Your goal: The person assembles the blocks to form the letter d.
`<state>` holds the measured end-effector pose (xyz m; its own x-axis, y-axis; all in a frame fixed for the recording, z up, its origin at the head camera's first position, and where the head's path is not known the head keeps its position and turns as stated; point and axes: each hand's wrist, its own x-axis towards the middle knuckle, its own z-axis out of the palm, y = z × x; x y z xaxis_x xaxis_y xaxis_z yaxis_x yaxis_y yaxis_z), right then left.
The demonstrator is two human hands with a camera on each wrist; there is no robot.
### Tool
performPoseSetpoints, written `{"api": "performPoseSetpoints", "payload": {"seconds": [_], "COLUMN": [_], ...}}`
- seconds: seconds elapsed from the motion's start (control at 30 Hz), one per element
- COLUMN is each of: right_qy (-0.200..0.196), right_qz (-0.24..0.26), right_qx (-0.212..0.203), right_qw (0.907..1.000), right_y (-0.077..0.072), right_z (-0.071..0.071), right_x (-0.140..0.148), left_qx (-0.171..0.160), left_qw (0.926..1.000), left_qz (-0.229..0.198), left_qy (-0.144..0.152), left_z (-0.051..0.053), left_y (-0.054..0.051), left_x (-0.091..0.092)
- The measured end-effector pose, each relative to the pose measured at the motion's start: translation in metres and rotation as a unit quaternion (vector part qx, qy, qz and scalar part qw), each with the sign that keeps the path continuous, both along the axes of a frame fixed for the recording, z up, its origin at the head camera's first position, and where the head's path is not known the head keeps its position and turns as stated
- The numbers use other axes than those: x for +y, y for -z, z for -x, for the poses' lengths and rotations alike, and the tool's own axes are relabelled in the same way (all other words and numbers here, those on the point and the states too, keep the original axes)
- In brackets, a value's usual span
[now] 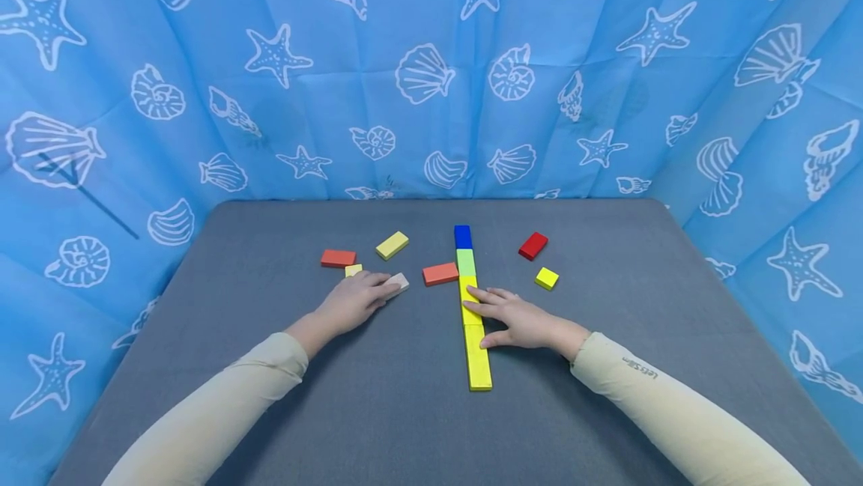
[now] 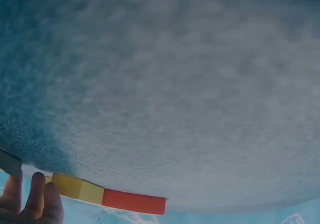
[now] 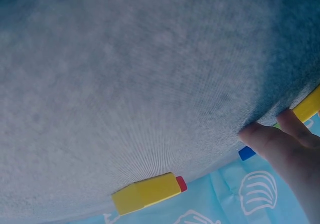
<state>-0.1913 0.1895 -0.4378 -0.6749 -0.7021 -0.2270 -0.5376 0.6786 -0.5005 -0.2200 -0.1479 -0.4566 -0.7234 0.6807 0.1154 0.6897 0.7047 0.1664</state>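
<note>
My left hand (image 1: 353, 300) is over a small white block (image 1: 400, 282), with its fingers bent onto the block and the thumb mostly hidden. In the left wrist view, fingertips (image 2: 37, 181) show beside the end of that block, which looks dark there. My right hand (image 1: 519, 321) rests with spread, fairly straight fingers against a line of blocks. Its fingers touch the upper long yellow block (image 1: 468, 310), and the thumb lies beside the lower long yellow block (image 1: 479, 370). Farther up the line come a light green block (image 1: 466, 262) and a blue block (image 1: 462, 236).
An orange block (image 1: 440, 274) lies against the line's left side. Farther left are another orange block (image 1: 338, 257), a pale yellow block (image 1: 392, 245) and a partly covered yellowish block (image 1: 353, 270). A red block (image 1: 533, 245) and a small yellow block (image 1: 547, 278) lie right.
</note>
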Motion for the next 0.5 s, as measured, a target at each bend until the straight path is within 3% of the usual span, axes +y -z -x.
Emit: {"api": "performPoseSetpoints", "payload": {"seconds": [0.27, 0.37, 0.5], "right_qy": [0.006, 0.006, 0.005], "right_qz": [-0.008, -0.009, -0.009], "right_qx": [-0.006, -0.007, -0.004], "right_qw": [0.9999, 0.9999, 0.9999], "right_y": [-0.001, -0.002, -0.002], "right_z": [0.000, -0.001, -0.001], "right_x": [-0.001, -0.001, -0.002], "left_qx": [0.010, 0.014, -0.004], "left_qw": [0.9999, 0.9999, 0.9999], "left_qz": [-0.008, -0.002, 0.004], "left_qy": [0.011, 0.003, -0.014], "left_z": [0.009, 0.009, 0.009], "left_y": [0.001, 0.000, -0.002], "left_x": [0.006, 0.009, 0.014]}}
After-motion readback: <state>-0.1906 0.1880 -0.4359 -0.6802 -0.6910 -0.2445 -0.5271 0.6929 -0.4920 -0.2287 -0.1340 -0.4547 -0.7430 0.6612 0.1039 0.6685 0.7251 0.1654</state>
